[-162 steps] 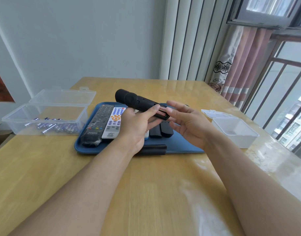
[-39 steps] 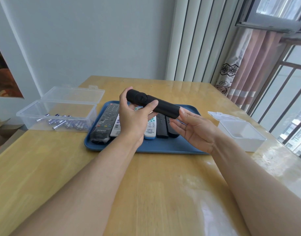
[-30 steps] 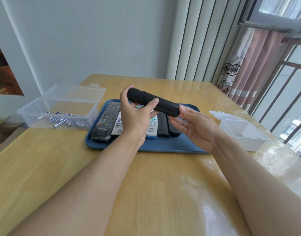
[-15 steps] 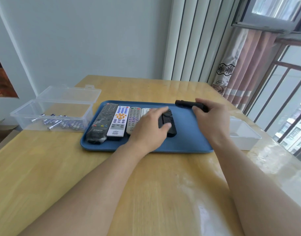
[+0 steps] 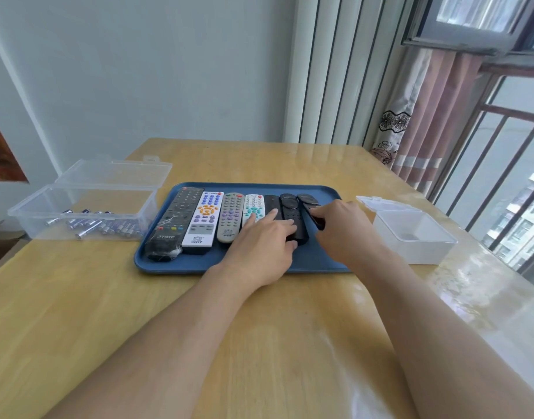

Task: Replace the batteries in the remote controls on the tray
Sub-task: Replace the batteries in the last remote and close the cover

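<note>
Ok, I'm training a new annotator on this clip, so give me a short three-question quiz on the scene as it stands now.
1. True or false: the blue tray holds seven remotes side by side.
2. Multiple choice: the loose batteries lie in
A) the white box
B) the clear box left of the tray
C) the tray
3. Fill in: the right hand grips the rightmost ____ remote, while the left hand rests on the remotes beside it.

Key: 1 true; 2 B; 3 black.
</note>
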A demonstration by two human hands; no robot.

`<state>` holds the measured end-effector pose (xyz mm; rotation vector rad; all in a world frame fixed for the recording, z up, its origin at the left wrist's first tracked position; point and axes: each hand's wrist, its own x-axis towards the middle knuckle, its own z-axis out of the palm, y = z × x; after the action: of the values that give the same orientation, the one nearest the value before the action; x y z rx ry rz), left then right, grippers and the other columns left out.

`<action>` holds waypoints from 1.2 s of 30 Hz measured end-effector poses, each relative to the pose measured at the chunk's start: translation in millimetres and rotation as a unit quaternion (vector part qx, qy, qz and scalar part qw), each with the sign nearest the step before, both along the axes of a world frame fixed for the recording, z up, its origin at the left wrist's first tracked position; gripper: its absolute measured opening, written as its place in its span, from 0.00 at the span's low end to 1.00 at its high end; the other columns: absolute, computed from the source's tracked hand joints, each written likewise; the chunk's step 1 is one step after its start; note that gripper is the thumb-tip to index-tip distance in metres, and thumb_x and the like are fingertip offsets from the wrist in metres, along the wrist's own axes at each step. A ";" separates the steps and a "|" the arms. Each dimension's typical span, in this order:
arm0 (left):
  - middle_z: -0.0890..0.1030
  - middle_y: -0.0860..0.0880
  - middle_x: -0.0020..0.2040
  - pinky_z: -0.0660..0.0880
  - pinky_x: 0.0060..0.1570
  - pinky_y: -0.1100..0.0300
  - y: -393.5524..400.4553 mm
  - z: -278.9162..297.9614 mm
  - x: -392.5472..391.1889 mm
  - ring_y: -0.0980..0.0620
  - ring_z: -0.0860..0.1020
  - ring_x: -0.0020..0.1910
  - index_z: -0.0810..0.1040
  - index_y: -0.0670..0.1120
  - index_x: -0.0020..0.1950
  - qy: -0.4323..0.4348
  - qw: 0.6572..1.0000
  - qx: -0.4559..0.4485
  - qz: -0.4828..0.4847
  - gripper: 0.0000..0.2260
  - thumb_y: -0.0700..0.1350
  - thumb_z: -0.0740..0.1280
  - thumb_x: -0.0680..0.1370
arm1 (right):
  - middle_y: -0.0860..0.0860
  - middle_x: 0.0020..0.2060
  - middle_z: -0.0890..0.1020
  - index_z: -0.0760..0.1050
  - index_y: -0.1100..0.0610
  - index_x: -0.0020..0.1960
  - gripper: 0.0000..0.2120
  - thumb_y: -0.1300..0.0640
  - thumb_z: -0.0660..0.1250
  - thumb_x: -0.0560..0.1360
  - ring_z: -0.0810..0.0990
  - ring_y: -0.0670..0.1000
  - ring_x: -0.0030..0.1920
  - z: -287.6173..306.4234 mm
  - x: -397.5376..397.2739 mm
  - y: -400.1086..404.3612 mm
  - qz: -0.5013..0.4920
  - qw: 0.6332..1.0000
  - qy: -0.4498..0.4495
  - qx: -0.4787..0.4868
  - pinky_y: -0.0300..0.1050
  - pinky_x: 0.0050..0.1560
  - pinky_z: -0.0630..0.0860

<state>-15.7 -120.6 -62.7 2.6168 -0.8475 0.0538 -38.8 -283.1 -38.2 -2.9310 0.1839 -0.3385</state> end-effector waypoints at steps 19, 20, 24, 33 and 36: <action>0.69 0.55 0.78 0.49 0.80 0.50 0.9 -2.8 -1.5 0.52 0.56 0.81 0.72 0.50 0.76 -0.017 0.999 -0.028 0.006 0.18 0.46 0.59 0.86 | 0.53 0.43 0.79 0.77 0.55 0.64 0.21 0.67 0.61 0.73 0.75 0.54 0.41 7.4 -11.4 7.1 0.029 0.996 0.084 -0.031 0.42 0.29 0.67; 0.69 0.54 0.78 0.49 0.80 0.50 0.6 -2.2 -2.1 0.52 0.56 0.81 0.71 0.50 0.77 -0.024 0.999 -0.041 0.007 0.19 0.46 0.59 0.85 | 0.53 0.45 0.79 0.77 0.54 0.65 0.22 0.67 0.61 0.73 0.76 0.55 0.43 10.8 -13.0 8.4 0.024 0.997 0.067 -0.019 0.44 0.32 0.71; 0.70 0.54 0.77 0.48 0.81 0.53 -4.6 0.1 -8.2 0.54 0.57 0.81 0.70 0.50 0.77 -0.059 0.993 -0.098 -0.022 0.20 0.49 0.61 0.85 | 0.51 0.65 0.79 0.74 0.49 0.71 0.27 0.66 0.61 0.74 0.73 0.56 0.64 31.3 -20.5 -3.0 -0.038 0.987 -0.139 0.070 0.50 0.59 0.71; 0.74 0.55 0.74 0.55 0.78 0.61 -41.9 -3.7 -32.6 0.60 0.62 0.78 0.73 0.49 0.75 -0.158 0.963 -0.194 -0.097 0.24 0.55 0.66 0.80 | 0.48 0.62 0.82 0.77 0.50 0.67 0.21 0.44 0.69 0.77 0.79 0.52 0.62 28.8 -41.5 -136.2 -0.200 0.935 -0.103 0.275 0.49 0.59 0.75; 0.63 0.57 0.80 0.54 0.79 0.59 -73.4 12.9 -45.8 0.62 0.55 0.80 0.61 0.52 0.81 -0.028 0.978 -0.193 -0.068 0.33 0.61 0.67 0.79 | 0.48 0.59 0.82 0.79 0.49 0.66 0.27 0.35 0.71 0.72 0.80 0.52 0.57 8.5 -45.8 -153.5 -0.185 0.903 -0.056 0.383 0.50 0.58 0.77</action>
<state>-61.5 -193.9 -49.8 2.1990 -0.9299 0.2330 -84.6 -436.6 -29.7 -2.0781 0.6856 -0.3767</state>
